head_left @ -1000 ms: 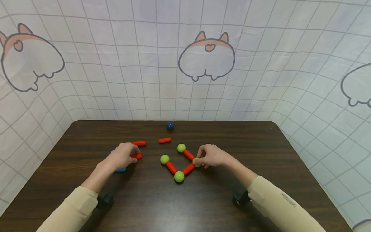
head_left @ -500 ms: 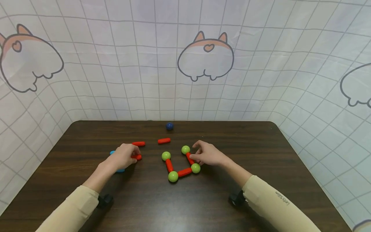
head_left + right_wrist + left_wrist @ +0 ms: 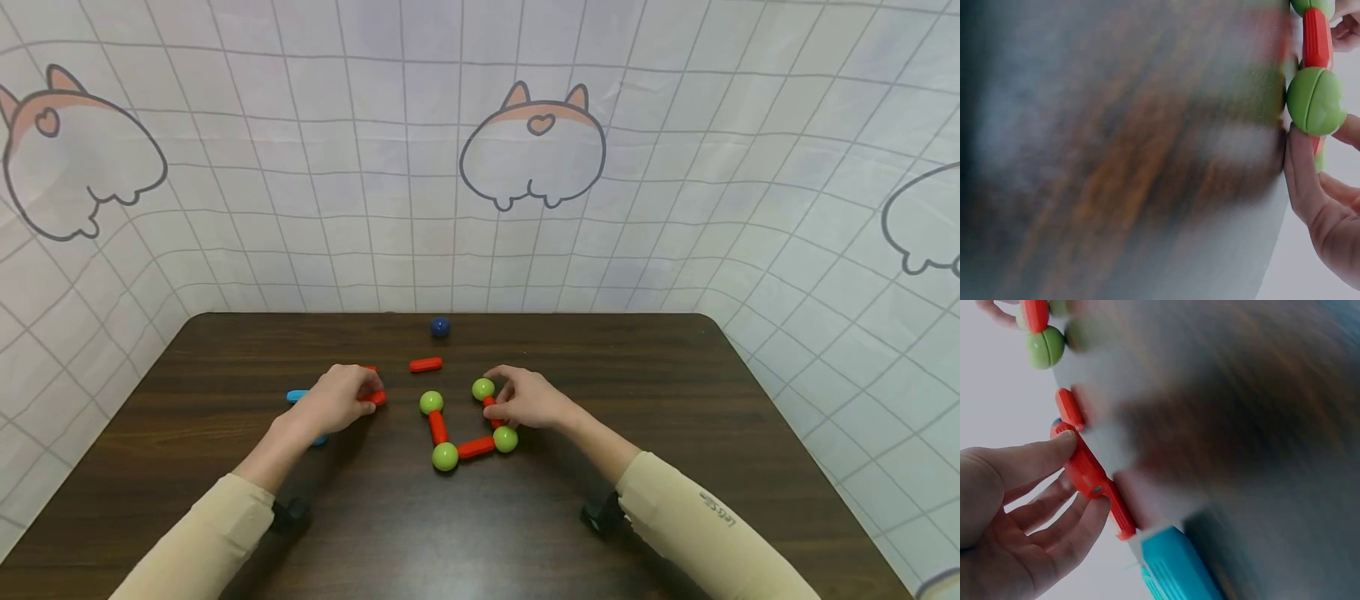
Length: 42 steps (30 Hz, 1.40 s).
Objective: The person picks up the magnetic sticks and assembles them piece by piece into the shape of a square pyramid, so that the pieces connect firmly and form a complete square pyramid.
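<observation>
My left hand pinches a red rod between thumb and fingers, left of the assembled shape in the head view. Green balls and red rods form a U that opens away from me. Its left side has a rod between a far ball and a near ball. Another rod leads to the near right ball. My right hand curls its fingers round the right side's rod, partly hiding it. A forefinger reaches toward the far right ball.
One loose red rod lies beyond the U, and a dark blue ball sits near the table's far edge. Light blue rods lie under and beside my left hand. Another red rod is partly hidden behind that hand.
My left hand has moved right with its red rod. The U has turned and its right side has swung more upright. My right hand has shifted left, from the near right ball onto the rod.
</observation>
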Each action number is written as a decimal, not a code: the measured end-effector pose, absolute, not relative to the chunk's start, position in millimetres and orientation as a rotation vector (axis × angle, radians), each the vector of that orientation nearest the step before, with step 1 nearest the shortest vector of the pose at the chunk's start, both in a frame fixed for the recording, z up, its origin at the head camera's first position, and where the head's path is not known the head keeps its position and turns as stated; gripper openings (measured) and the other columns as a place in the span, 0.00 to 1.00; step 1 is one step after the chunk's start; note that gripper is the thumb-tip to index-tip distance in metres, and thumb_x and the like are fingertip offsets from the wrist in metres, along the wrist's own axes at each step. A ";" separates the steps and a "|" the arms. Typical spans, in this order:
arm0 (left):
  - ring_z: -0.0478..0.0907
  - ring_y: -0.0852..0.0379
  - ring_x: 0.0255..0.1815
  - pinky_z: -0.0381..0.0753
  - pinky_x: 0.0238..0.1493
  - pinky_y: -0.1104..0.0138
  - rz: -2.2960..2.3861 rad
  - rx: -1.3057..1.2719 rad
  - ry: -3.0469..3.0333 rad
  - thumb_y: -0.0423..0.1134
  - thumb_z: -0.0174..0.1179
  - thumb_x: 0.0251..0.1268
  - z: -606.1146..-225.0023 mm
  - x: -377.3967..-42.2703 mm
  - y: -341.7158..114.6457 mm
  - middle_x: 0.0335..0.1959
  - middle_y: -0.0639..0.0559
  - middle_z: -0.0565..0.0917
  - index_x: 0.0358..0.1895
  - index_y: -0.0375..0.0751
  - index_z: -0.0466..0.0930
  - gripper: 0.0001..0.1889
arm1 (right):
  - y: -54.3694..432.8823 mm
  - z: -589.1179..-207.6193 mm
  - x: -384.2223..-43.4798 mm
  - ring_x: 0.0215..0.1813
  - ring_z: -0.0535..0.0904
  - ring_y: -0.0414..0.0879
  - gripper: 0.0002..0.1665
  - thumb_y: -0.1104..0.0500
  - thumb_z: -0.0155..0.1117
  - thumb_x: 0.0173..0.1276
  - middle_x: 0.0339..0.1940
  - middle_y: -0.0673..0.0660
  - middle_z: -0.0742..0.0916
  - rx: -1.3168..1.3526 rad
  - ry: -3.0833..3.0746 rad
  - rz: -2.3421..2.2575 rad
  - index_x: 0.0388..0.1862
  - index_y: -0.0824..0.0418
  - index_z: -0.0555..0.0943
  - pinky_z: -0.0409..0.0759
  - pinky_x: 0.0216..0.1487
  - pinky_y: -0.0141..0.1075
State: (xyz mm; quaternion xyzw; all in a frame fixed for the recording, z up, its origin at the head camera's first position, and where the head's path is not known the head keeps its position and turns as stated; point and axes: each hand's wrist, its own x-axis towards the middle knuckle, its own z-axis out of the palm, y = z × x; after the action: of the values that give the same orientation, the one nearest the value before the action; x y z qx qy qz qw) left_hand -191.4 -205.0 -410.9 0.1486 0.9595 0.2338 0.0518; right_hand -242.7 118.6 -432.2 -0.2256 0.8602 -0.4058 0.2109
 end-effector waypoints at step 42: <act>0.81 0.56 0.39 0.83 0.41 0.63 0.977 0.610 2.849 0.30 0.69 0.67 -400.9 -224.7 -105.8 0.37 0.52 0.85 0.51 0.36 0.85 0.11 | 119.7 -431.4 -238.3 0.30 0.86 0.49 0.37 0.63 0.76 0.66 0.34 0.59 0.86 -0.524 2.289 -1.260 0.69 0.67 0.68 0.87 0.37 0.41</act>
State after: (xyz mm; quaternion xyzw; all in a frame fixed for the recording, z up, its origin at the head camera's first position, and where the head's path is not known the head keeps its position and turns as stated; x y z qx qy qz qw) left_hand -224.7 -105.8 -400.9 0.1985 0.9265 0.3177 0.0344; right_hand -238.3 119.7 -431.4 -0.1911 0.8346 -0.4595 0.2363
